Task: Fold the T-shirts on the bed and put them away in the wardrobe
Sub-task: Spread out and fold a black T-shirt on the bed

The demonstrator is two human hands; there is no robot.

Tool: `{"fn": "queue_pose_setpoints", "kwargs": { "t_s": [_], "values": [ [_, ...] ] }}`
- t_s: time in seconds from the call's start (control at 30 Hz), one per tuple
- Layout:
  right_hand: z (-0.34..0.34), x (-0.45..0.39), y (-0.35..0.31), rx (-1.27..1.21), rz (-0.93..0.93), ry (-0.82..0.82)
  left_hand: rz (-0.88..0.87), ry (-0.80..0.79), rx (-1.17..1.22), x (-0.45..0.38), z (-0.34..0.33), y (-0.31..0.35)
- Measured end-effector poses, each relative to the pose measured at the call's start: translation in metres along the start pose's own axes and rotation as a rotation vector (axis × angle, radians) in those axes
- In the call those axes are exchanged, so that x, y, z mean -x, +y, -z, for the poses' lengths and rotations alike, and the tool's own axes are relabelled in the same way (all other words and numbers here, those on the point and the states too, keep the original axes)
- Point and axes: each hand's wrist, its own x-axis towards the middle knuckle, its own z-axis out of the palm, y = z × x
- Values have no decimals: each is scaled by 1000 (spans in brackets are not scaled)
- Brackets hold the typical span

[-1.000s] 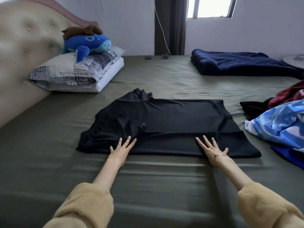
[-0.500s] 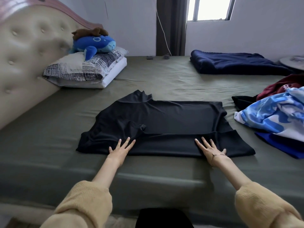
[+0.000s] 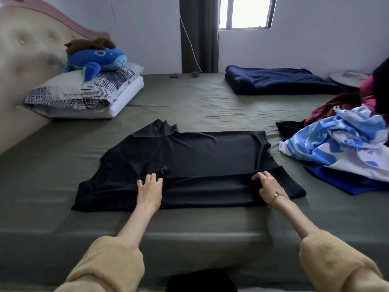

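We saw the black T-shirt (image 3: 189, 163) lying flat in the middle of the bed (image 3: 200, 102), partly folded, with its near edge close to the person. The left hand (image 3: 149, 187) rested on the shirt's near left part, its fingers curled into the cloth. The right hand (image 3: 268, 185) gripped the folded edge on the near right. A pile of other clothes (image 3: 341, 142) lay to the right, apart from the shirt.

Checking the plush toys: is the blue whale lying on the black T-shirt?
No, the blue whale sits on the pillow, apart from the black T-shirt.
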Motion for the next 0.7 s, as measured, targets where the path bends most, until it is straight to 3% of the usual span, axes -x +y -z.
{"fn": "queue_pose_setpoints", "kwargs": {
  "t_s": [0.1, 0.4, 0.7],
  "values": [
    [8, -12, 9, -29, -92, 80, -51, 10, 137, -15, 4, 31],
    [15, -38, 47, 79, -403, 121, -279, 109, 367, -49, 17, 133],
    [19, -37, 73, 104, -457, 106, -362, 128, 427, -59, 19, 195]
  ]
}}
